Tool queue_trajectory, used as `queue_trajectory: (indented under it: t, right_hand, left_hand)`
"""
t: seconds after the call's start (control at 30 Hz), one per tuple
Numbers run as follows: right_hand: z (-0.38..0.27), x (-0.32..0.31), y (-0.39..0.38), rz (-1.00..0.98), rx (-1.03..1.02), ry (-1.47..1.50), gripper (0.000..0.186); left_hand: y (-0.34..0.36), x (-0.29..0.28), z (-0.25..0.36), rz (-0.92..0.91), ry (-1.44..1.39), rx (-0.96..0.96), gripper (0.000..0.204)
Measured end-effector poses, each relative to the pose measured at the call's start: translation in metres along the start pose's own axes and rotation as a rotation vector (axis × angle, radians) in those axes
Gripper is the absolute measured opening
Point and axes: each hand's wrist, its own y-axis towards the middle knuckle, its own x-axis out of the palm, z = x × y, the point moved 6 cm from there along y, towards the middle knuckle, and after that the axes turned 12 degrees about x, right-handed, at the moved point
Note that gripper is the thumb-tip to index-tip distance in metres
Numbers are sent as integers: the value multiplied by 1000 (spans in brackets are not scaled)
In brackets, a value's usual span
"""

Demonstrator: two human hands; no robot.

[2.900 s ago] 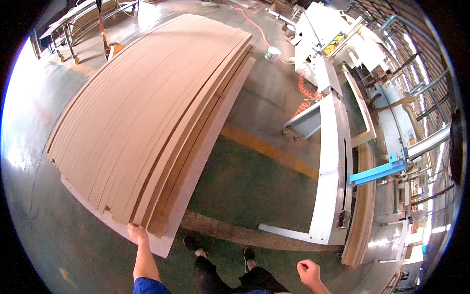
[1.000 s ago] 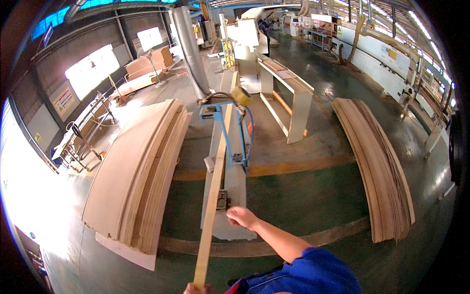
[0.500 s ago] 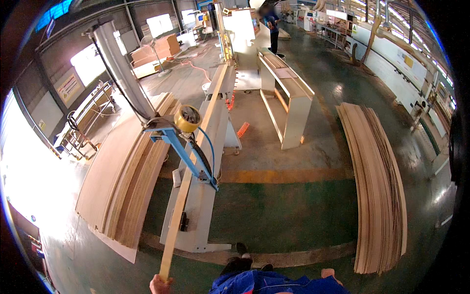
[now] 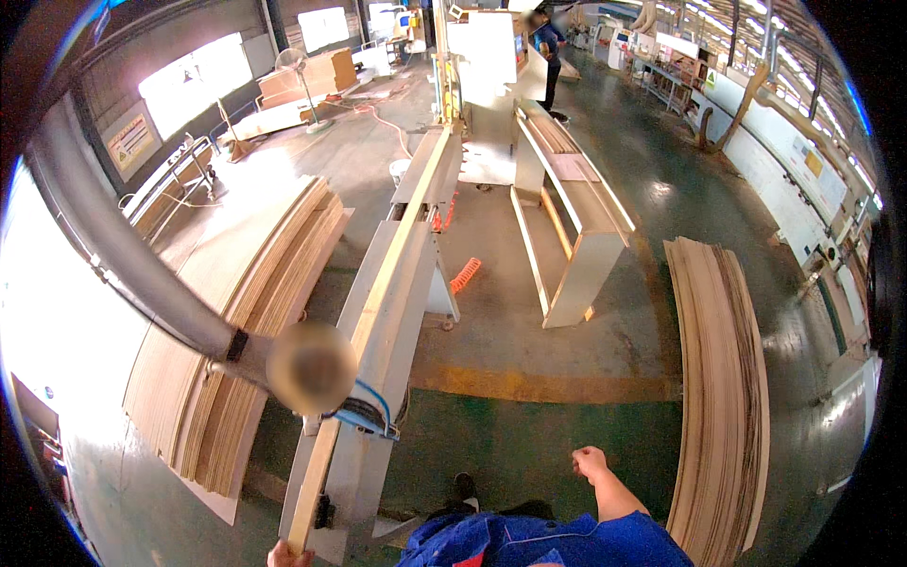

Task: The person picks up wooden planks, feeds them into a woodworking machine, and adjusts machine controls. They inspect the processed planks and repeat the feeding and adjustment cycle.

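Bare left hand (image 4: 286, 556): your fingers grip the near end of a long, pale wooden strip (image 4: 389, 266), running ahead along a grey metal bed (image 4: 359, 472).
Bare right hand (image 4: 590, 461): curled, apparently empty, well right of them.
Strip: one-ended hold — a sideways tug could swing it into the blurred, round tan fitting (image 4: 312, 367) beyond your left fingers.

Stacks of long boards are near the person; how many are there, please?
2: the left stack is left of the wooden strip in the left hand, and the right stack is right of the right hand. More may be hidden.
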Motion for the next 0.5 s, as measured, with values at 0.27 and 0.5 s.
queue_trajectory:
  t: [0.27, 0.5]
  right_hand:
    - [-29, -27, 83, -41, 160, -88, 20]
    - [-85, -84, 160, -23, 259, 48, 18]
  left_hand:
    - [154, 46, 75, 115, 334, -196, 54]
    - [144, 189, 125, -14, 667, 261, 46]
